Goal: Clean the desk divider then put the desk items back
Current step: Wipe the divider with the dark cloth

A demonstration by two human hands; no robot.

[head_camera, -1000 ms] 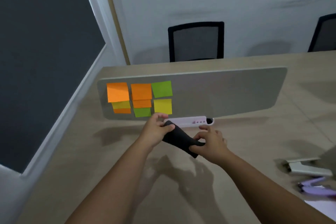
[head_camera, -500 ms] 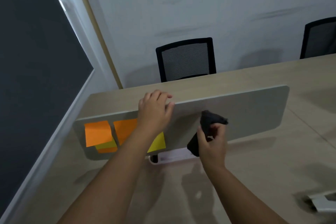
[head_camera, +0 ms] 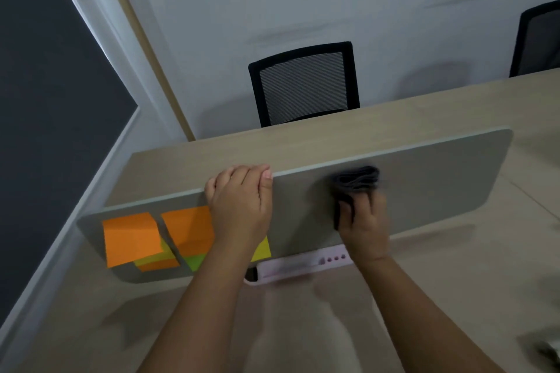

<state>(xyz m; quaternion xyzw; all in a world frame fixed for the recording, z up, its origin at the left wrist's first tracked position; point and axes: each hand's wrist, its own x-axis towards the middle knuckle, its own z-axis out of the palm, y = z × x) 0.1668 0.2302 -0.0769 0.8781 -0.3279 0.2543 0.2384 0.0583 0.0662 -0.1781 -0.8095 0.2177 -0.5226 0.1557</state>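
A low grey desk divider [head_camera: 430, 188] stands across the wooden desk [head_camera: 454, 275]. My left hand [head_camera: 241, 204] grips its top edge, fingers hooked over the rim. My right hand [head_camera: 365, 221] presses a dark cloth [head_camera: 356, 182] flat against the divider's near face, close to the top edge. The cloth and that hand are motion-blurred. Orange, green and yellow sticky notes [head_camera: 133, 239] cover the divider's left part, partly hidden by my left wrist. A pale pink tray [head_camera: 303, 265] lies at the divider's foot.
A black mesh chair [head_camera: 304, 85] stands behind the desk, and a second chair [head_camera: 538, 39] shows at the right edge. A dark window and white frame [head_camera: 91, 160] run along the left. A blurred object [head_camera: 548, 348] lies at the desk's lower right.
My right hand has lifted the cloth from near the divider's foot up onto its face. My left hand let go of the cloth and took hold of the top edge. The view has tilted upward.
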